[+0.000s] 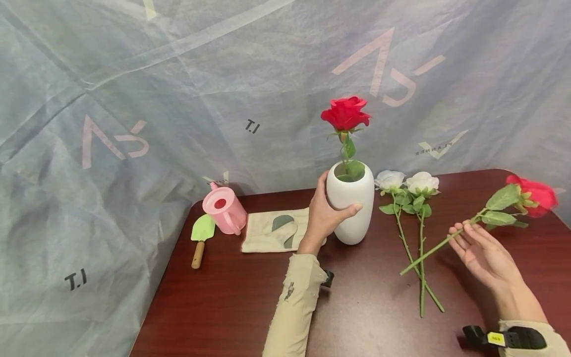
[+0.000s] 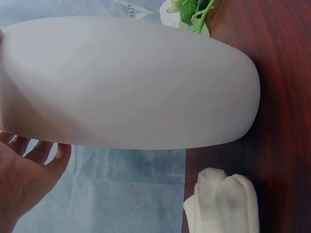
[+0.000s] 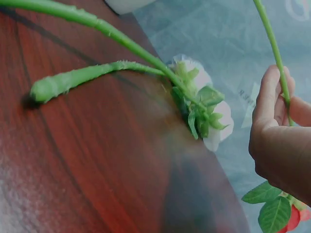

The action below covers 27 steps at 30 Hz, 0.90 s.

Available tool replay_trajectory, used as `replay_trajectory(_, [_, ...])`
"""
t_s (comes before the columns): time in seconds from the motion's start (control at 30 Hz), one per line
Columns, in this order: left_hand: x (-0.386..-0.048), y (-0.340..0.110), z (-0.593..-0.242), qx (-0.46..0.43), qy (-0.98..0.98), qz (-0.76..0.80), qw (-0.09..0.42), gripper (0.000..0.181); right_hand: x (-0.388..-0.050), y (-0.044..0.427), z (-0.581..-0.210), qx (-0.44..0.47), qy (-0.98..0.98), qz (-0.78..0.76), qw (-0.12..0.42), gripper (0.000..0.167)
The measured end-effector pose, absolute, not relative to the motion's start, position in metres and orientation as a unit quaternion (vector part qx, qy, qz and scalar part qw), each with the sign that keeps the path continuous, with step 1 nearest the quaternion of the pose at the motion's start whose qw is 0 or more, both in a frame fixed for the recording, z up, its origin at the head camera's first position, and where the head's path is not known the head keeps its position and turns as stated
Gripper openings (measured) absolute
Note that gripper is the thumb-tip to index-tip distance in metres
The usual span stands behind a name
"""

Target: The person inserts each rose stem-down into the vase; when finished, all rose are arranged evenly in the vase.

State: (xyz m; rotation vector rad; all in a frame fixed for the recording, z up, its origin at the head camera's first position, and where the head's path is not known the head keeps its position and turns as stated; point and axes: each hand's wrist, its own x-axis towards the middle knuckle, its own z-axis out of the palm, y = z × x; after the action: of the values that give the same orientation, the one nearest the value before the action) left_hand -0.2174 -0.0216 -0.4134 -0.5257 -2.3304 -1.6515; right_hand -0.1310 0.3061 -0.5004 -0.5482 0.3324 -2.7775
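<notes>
Right hand (image 1: 490,260): fingers partly curled, pinching the thin green stem of a red rose (image 1: 501,198) above the glossy reddish-brown table (image 1: 366,297). Left hand (image 1: 327,212): thumb and fingers spread, gripping an upright, smooth white oval vase (image 1: 357,223) containing a second leafy red rose (image 1: 346,115). Two white roses (image 1: 422,183), green stems crossed, lie right of the vase.

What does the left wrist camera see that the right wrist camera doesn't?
Only the left wrist view shows the left hand holding the vase, and the cream glove on the table.

Only the right wrist view shows the right hand, the red rose it holds by the stem, and a cut end of a white rose's stem.

Both show the white vase (just an edge in the right one), white rose petals with green leaves, the reddish-brown table and the grey cloth behind.
</notes>
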Motion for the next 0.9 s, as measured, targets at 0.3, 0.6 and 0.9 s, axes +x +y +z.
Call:
replay_trajectory(0.3, [-0.218,-0.021,-0.414,-0.181,-0.799,-0.562,0.118,0.093,-0.137,0.295,-0.481,-0.193,0.113,-0.967,0.122,0.052])
replay_trajectory(0.6, [-0.216,-0.021,-0.415,-0.178,-0.799,-0.564,0.107,0.093,-0.145,0.281,-0.452,-0.183,0.115,-0.971,0.104,0.047])
replay_trajectory(0.9, [-0.217,-0.021,-0.415,-0.178,-0.799,-0.562,0.119,0.094,-0.145,0.269,-0.423,-0.182,0.114,-0.974,0.073,0.043])
